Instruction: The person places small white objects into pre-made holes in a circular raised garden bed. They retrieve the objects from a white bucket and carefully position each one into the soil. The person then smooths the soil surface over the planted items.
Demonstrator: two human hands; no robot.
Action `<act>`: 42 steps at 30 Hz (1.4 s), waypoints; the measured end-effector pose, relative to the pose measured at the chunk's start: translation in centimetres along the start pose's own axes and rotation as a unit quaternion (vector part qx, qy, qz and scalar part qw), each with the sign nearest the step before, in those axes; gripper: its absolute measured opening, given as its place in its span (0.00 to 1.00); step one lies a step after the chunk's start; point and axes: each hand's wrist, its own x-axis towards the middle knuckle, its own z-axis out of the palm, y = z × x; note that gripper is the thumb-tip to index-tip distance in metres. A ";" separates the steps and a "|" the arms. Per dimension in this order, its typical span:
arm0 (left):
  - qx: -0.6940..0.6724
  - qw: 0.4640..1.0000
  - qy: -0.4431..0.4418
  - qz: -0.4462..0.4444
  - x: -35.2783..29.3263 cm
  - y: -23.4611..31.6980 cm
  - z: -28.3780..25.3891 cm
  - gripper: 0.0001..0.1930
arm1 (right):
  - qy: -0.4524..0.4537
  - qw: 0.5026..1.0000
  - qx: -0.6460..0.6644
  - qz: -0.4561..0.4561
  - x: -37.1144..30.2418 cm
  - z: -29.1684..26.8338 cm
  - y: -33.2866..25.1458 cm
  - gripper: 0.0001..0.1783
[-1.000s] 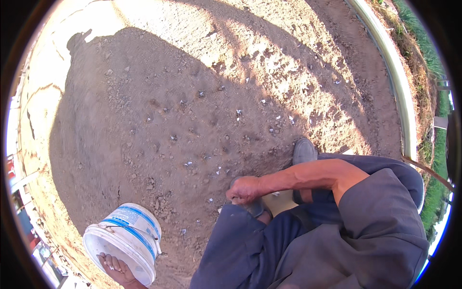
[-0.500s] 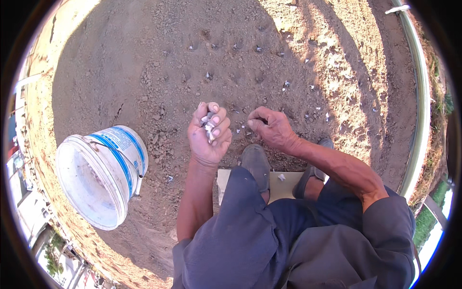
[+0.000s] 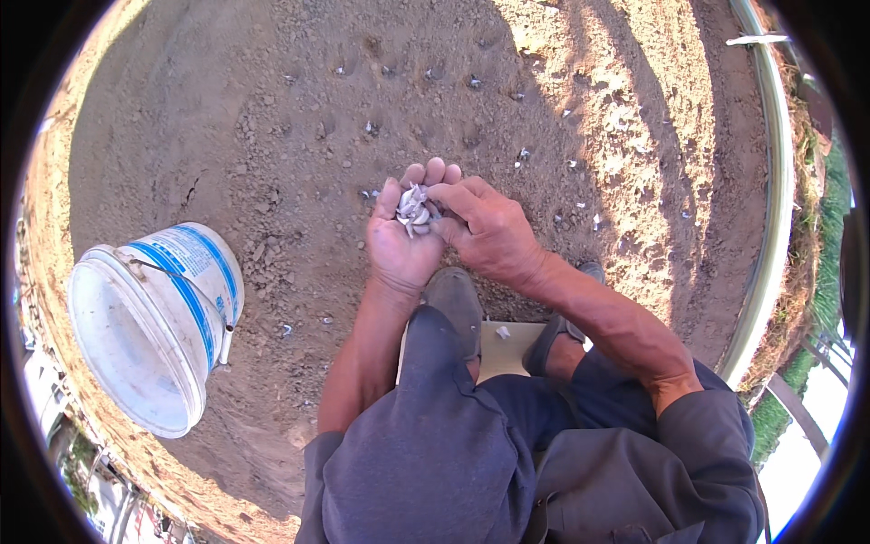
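Observation:
A small heap of pale garlic cloves lies in my left hand, which is turned palm up and cupped with its fingertips pointing away from me. From the right, my right hand reaches over that palm. Its thumb and forefinger close at the edge of the heap, on a clove that they partly hide. Below the hands is brown soil, with single cloves sitting in shallow holes in rough rows farther off.
On the left a white bucket with blue bands lies tipped, its mouth toward me. My shoes rest by a pale board. A light curved rail edges the soil at the right, with grass beyond it.
My left hand has uncurled, so the cloves now show in its palm. My right hand has moved left from above the soil to the heap. The whole view has shifted slightly.

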 end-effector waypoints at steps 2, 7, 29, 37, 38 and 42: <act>0.002 1.000 0.002 0.001 0.0 -0.4 -0.3 0.20 | 0.000 1.000 0.005 -0.005 0.3 0.4 0.5 0.17; -0.013 0.999 0.030 -0.007 -0.3 -0.7 -0.1 0.21 | -0.017 1.000 0.023 -0.005 0.3 0.3 2.1 0.15; -0.079 0.993 0.074 -0.055 -0.6 0.4 -2.4 0.21 | -0.164 0.970 -0.127 -0.128 2.1 -1.9 4.0 0.07; -0.081 0.992 0.097 -0.027 2.0 3.7 -1.8 0.20 | -0.075 0.815 0.477 0.319 6.3 -5.0 5.5 0.12; -0.073 0.993 0.091 -0.026 2.4 4.4 -1.8 0.20 | -0.076 0.781 0.520 0.338 6.7 -5.2 6.0 0.15; -0.047 0.995 0.081 -0.026 3.9 6.5 -1.8 0.17 | -0.079 0.725 0.586 0.352 7.2 -4.8 7.1 0.11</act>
